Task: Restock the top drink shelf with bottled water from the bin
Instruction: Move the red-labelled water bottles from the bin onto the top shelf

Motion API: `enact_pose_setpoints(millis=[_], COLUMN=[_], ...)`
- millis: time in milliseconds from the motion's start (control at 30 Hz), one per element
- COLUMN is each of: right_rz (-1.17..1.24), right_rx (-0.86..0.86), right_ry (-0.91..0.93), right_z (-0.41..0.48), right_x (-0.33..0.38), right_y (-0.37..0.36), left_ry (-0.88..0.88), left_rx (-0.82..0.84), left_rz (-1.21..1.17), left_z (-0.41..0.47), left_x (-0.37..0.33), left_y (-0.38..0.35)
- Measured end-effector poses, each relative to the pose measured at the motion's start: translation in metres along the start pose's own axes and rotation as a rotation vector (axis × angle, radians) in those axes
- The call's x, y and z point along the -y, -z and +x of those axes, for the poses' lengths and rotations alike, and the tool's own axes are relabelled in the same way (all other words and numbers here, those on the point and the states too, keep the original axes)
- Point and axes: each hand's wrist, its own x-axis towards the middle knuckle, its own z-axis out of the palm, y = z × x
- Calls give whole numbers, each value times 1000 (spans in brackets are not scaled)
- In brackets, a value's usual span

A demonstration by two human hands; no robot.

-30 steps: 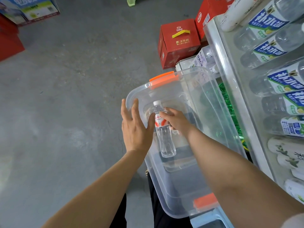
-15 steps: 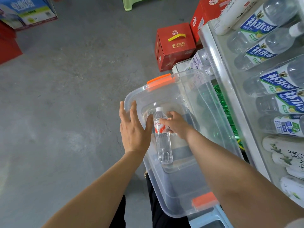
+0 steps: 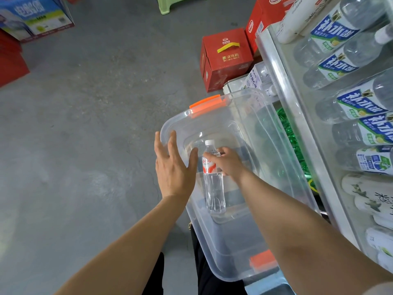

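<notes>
1. The right hand (image 3: pixel 228 163) gripped the water bottle (image 3: pixel 213 192) at its red label, fingers curled round it.
2. The bottle was inside the clear bin (image 3: pixel 176 122).
3. The left hand (image 3: pixel 173 169), fingers straight and spread, held nothing at the bottle's 9 o'clock.
4. The drink shelf (image 3: pixel 282 99) lay at 3 o'clock.

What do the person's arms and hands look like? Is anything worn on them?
The left forearm and right forearm are bare. The left hand and the right hand show no glove, ring or watch. A pale patch at the lower right corner may be a sleeve.
</notes>
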Motion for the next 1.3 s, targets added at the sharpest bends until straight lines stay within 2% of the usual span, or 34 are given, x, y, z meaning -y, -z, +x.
enact_pose_setpoints(millis=[167,300,533,633,767,967,1133,1300], right_rz=[42,73,65,86,287,449,523,535], right_rx=[85,123,57,-52,-183,-371,-542,-782], right_ry=[-70,-20,85,125,174,279,398,494], right_z=[6,2,-21,-37,-74,-171,-289,-423], right_x=[0,-4,-6,-13,-15,4,17,22], right_y=[9,16,22,26,39,67,88,125], left_ry=[0,-2,-11,-13,-17,-100,-242,-548], left_rx=[2,-4,9,32,68,219,340,497], left_rz=[5,2,5,-8,42,178,64,-220], left_z=[0,0,2,2,3,-4,-41,-117], left_x=[0,0,2,3,4,-15,-97,-208], left_y=[0,-2,0,2,9,47,97,152])
